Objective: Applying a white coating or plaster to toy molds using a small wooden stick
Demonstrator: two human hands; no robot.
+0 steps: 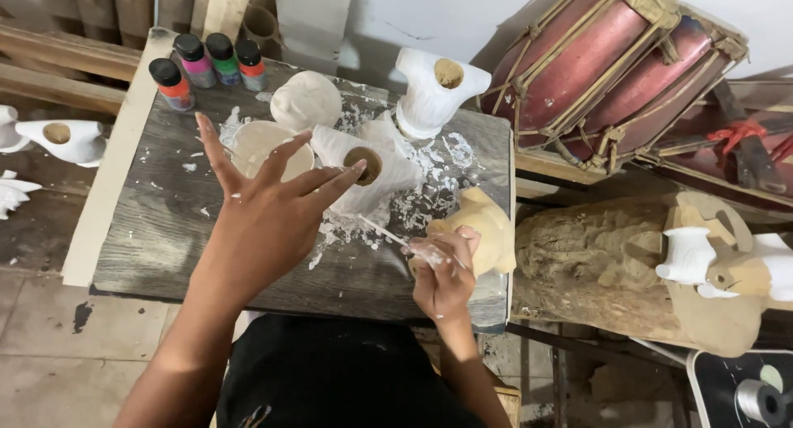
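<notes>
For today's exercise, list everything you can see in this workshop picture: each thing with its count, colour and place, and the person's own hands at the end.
paint bottles: four, black caps, orange, pink, green and red paint, far left corner of the board
wooden board: one, grey, splashed white, under the work
bowl: one, cream, behind the left hand
white figures on board: three, white, centre and far edge
unpainted figure: one, tan, right edge of the board
brush: one, thin, white-coated, in the right hand
drum: one, red with tan straps, upper right
log: one, brown, right of the board
left hand: fingers spread, fingertips touching the lying white figure
right hand: grips the brush beside the tan figure
</notes>
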